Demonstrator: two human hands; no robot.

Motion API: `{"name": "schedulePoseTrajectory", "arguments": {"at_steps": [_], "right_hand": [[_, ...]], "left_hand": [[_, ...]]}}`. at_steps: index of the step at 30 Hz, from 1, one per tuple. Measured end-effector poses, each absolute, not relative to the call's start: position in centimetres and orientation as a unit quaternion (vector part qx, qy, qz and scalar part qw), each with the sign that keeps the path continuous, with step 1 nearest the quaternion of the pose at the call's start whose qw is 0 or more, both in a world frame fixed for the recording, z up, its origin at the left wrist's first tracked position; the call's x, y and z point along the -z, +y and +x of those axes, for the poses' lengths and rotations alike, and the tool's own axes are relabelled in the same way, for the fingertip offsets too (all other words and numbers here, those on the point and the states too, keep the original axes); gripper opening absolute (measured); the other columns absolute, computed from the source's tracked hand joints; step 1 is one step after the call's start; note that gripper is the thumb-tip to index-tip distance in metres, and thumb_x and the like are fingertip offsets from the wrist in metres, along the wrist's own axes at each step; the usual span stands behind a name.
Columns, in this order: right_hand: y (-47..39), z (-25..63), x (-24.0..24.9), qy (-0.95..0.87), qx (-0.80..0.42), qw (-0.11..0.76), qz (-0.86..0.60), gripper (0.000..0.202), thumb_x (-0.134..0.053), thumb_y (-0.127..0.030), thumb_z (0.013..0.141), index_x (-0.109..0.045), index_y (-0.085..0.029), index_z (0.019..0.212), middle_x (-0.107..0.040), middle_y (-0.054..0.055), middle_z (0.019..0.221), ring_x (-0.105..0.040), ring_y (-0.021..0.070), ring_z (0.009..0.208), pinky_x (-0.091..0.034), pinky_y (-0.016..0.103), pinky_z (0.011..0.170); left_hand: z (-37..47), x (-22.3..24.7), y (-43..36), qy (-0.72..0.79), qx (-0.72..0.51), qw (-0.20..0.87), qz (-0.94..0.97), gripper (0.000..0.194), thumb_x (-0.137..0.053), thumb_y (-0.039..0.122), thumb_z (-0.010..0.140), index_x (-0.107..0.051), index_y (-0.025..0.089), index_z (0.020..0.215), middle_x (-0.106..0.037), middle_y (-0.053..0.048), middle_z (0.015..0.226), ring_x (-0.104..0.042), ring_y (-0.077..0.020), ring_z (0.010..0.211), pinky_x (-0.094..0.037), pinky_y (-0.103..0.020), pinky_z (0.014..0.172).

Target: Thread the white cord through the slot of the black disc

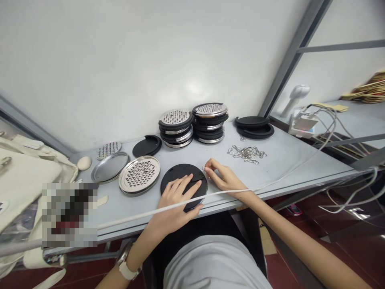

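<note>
My left hand (177, 200) lies with spread fingers on a round black disc (174, 172) near the table's front edge. Just right of that disc, my right hand (221, 176) pinches a small metal wire hook (203, 168) between thumb and fingertips. A loose pile of similar metal hooks (248, 153) lies further to the right. Left of the black disc is a round metal grater plate (141, 174), beside a plain metal disc (110, 166). Behind them sits another black round holder (147, 146).
Two stacks of graters (177, 132) (209, 124) stand near the wall, with black holders (255, 127) to their right. A white cable (270, 182) crosses in front of my hands. A cream bag (24, 172) is at left.
</note>
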State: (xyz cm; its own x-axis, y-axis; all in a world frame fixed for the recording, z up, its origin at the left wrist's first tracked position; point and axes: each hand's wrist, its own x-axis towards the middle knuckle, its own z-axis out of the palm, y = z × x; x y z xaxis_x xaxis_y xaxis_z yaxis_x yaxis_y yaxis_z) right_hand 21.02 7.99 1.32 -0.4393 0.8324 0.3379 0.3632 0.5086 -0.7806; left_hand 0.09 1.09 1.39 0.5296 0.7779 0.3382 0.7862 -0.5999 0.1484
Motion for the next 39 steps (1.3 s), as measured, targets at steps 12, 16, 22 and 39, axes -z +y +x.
{"name": "schedulePoseTrajectory", "arguments": {"at_steps": [12,16,22,39], "right_hand": [[8.35,21.01,-0.56,-0.8,-0.355,0.306,-0.375,0.018,-0.039,-0.034,0.095,-0.042,-0.02,0.105,-0.049,-0.007,0.058,-0.042,0.0109,0.05,-0.033,0.021,0.055],[8.25,21.01,-0.73,-0.805,-0.357,0.297,-0.371,0.018,-0.038,-0.034,0.095,-0.045,-0.02,0.104,-0.047,-0.008,0.056,-0.039,0.0104,0.048,-0.032,0.021,0.052],[7.98,21.02,-0.96,-0.803,-0.374,0.289,-0.363,0.015,-0.04,-0.025,0.09,-0.044,-0.021,0.104,-0.04,-0.01,0.054,-0.032,0.0094,0.047,-0.029,0.02,0.05],[7.91,20.83,-0.51,-0.809,-0.346,0.293,-0.375,0.012,-0.044,-0.024,0.086,-0.043,-0.021,0.098,-0.033,-0.011,0.053,-0.031,0.009,0.047,-0.029,0.02,0.05]], "left_hand": [[0.09,-1.32,1.09,-0.446,0.187,0.015,-0.875,0.056,-0.06,0.036,0.086,-0.042,0.027,0.139,-0.041,-0.008,0.143,-0.041,-0.029,0.126,-0.035,-0.045,0.102],[0.05,-1.27,1.09,-0.448,0.184,0.017,-0.875,0.056,-0.059,0.037,0.087,-0.041,0.027,0.139,-0.04,-0.008,0.144,-0.041,-0.0291,0.126,-0.035,-0.045,0.102],[0.04,-1.23,1.09,-0.451,0.181,0.016,-0.874,0.056,-0.059,0.037,0.087,-0.041,0.027,0.139,-0.039,-0.008,0.144,-0.04,-0.0286,0.127,-0.035,-0.045,0.103],[0.0,-1.36,1.08,-0.449,0.176,0.01,-0.876,0.056,-0.058,0.038,0.088,-0.041,0.026,0.139,-0.038,-0.009,0.145,-0.039,-0.0282,0.127,-0.034,-0.045,0.103]]}}
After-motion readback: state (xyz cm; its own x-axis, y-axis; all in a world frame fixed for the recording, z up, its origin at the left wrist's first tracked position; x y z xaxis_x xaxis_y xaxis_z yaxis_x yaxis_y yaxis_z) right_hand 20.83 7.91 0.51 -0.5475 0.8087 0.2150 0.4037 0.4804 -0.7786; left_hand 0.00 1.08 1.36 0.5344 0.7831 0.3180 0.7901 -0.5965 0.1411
